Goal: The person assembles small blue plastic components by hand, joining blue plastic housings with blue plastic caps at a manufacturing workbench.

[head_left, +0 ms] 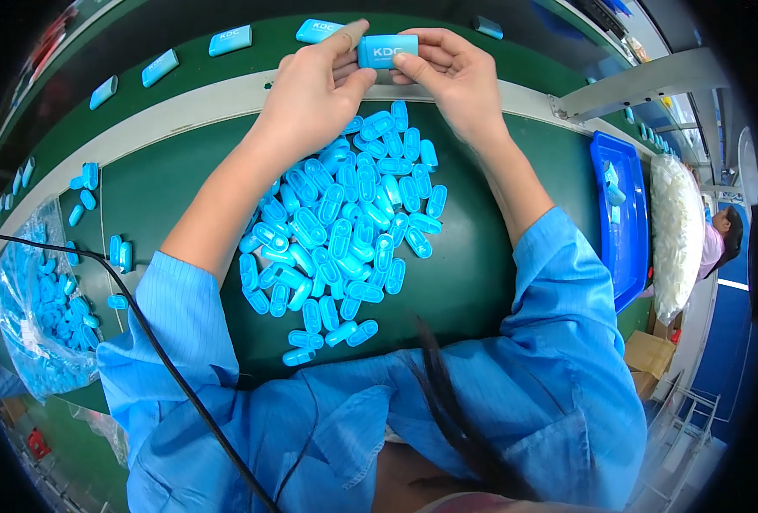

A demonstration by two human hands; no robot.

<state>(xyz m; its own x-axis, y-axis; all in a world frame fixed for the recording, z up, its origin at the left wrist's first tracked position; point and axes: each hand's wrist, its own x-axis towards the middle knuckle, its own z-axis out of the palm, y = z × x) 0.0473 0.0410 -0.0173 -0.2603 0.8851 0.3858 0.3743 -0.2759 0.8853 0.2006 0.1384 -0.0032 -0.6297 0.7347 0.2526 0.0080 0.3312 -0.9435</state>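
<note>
Head view: both hands are holding one blue block up over the far edge of the green table. Left hand is pinching its left end with thumb and fingers closed on it, right hand is gripping the right end the same way. A pile of blue caps is lying on the table just below the hands. More blue blocks are sitting on the belt beyond.

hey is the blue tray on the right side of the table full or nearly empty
Nearly empty. The blue tray holds only a few small blue pieces near its far end; the rest of its floor shows bare.
</note>
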